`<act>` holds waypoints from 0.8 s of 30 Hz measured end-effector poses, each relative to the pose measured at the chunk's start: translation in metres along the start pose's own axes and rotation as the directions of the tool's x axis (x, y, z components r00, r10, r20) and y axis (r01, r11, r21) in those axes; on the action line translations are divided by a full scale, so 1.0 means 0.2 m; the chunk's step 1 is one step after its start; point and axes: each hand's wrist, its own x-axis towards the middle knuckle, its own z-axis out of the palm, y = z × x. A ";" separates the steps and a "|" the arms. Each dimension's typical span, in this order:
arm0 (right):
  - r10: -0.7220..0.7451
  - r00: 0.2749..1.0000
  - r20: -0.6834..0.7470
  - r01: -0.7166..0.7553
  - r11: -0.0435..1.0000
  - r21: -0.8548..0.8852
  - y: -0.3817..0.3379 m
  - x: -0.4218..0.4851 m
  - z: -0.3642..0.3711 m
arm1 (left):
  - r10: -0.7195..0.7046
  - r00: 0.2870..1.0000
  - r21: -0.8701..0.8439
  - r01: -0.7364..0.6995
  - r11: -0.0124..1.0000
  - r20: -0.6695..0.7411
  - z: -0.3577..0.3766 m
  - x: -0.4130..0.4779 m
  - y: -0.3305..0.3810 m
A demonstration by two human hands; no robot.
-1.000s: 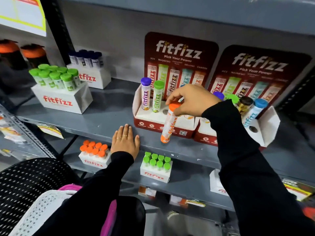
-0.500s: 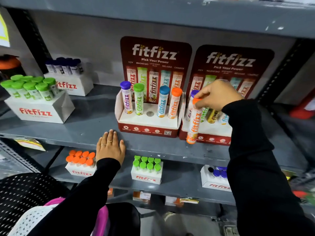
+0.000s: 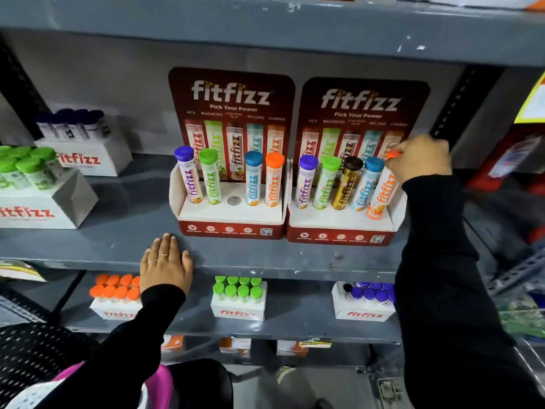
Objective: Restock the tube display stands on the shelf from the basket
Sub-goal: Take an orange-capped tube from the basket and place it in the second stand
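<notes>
Two red fitfizz display stands sit side by side on the grey shelf [image 3: 88, 246]. The left stand [image 3: 230, 214] holds purple, green, blue and orange tubes, with its middle hole [image 3: 234, 200] open. The right stand [image 3: 339, 225] holds purple, green, gold and blue tubes. My right hand [image 3: 420, 157] grips the cap end of an orange tube [image 3: 382, 196], whose foot rests at the stand's rightmost slot. My left hand [image 3: 165, 262] lies flat, fingers spread, on the shelf's front edge. A white basket [image 3: 26, 394] shows at the bottom left.
White fitfizz boxes of green-capped [image 3: 32, 184] and dark-capped tubes [image 3: 76, 137] stand at the shelf's left. On the lower shelf sit boxes of orange [image 3: 115, 299], green [image 3: 239, 299] and purple-capped tubes [image 3: 365, 302]. A black perforated chair back [image 3: 29, 346] is at lower left.
My right hand carried the orange tube from in front of the stands up and right to the right stand's last slot. The view shifted right. My left hand stayed on the shelf edge.
</notes>
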 end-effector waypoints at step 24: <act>0.049 0.999 0.005 -0.049 0.991 0.128 0.18 0.14 0.18 | -0.019 1.000 -0.009 0.019 1.000 -0.004 -0.03 -0.03 0.02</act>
